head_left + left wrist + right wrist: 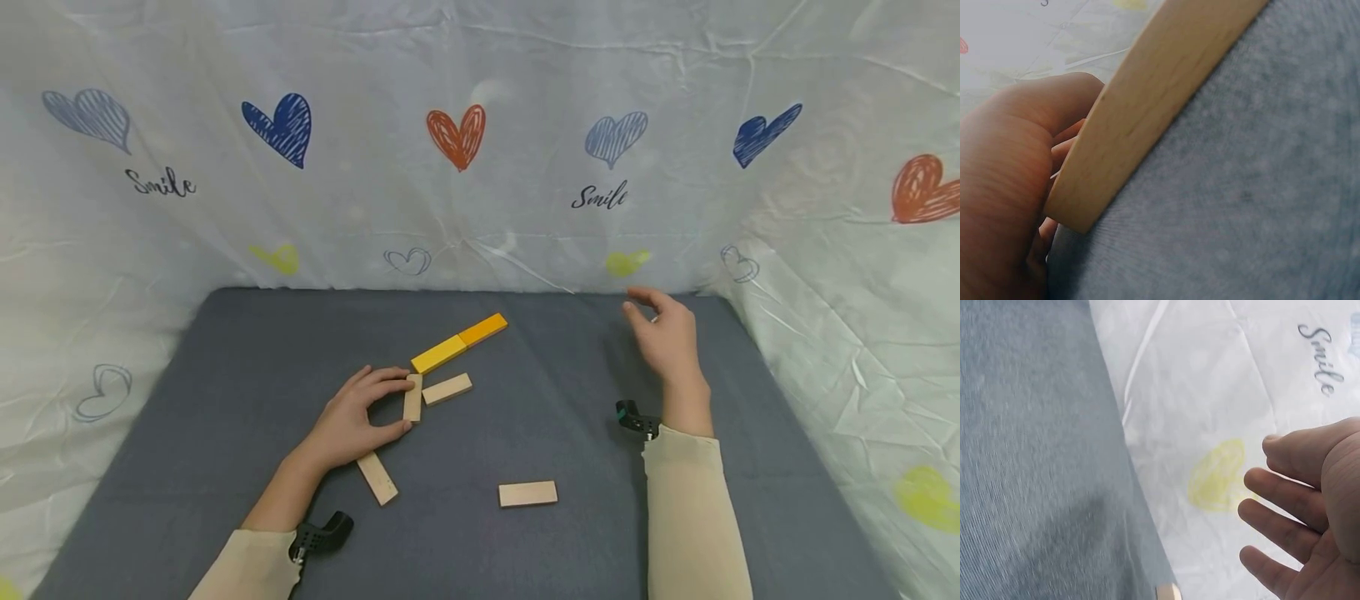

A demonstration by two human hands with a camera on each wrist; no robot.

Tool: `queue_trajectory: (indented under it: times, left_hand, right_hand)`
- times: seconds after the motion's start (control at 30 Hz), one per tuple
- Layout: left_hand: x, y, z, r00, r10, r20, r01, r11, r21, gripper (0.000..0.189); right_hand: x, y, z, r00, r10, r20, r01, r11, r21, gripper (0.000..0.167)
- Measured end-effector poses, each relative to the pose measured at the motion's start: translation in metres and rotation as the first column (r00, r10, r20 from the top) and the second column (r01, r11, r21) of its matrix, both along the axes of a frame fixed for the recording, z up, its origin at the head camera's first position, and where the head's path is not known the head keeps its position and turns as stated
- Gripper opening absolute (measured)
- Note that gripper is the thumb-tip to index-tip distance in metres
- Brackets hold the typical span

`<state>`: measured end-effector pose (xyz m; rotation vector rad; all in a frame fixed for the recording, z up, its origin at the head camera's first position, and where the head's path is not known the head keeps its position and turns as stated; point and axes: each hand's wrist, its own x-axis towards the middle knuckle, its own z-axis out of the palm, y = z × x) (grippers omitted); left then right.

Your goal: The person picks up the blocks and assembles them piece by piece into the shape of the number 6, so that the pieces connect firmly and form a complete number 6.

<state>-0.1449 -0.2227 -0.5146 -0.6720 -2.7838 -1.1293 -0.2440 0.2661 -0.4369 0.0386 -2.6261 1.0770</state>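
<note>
My left hand [348, 421] pinches a plain wooden block [412, 398] lengthwise, thumb at its near end and fingertips at its far end. Just beyond lies a yellow block [439, 354], end to end with an orange block [483, 330]. Another plain block [447, 389] lies right of the pinched one. A plain block [378, 481] sticks out below my left thumb. My right hand [667, 337] is raised over the far right of the table, fingers apart from the thumb. In the right wrist view, a pale block end [1169, 592] shows near the table's far edge, below the fingers.
One more plain block [528, 494] lies nearer the front, right of the middle. Grey cloth [570, 400] covers the table. A white sheet [525, 75] printed with hearts and "Smile" hangs behind it and along both sides.
</note>
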Motion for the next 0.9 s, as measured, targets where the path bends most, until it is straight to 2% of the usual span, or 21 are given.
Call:
queue_trajectory:
  times: [0.33, 0.9]
  left_hand:
    - [0.0, 0.0, -0.001, 1.0, 0.004, -0.01, -0.004, 1.0, -0.002, 0.062]
    - [-0.001, -0.001, 0.0, 1.0, -0.006, -0.013, 0.006, 1.0, -0.003, 0.063]
  right_hand:
    - [0.002, 0.022, -0.004, 0.997, -0.069, 0.027, 0.07, 0.997, -0.027, 0.039]
    - [0.004, 0.049, -0.018, 0.98, -0.175, 0.09, 0.175, 0.985, 0.003, 0.04]
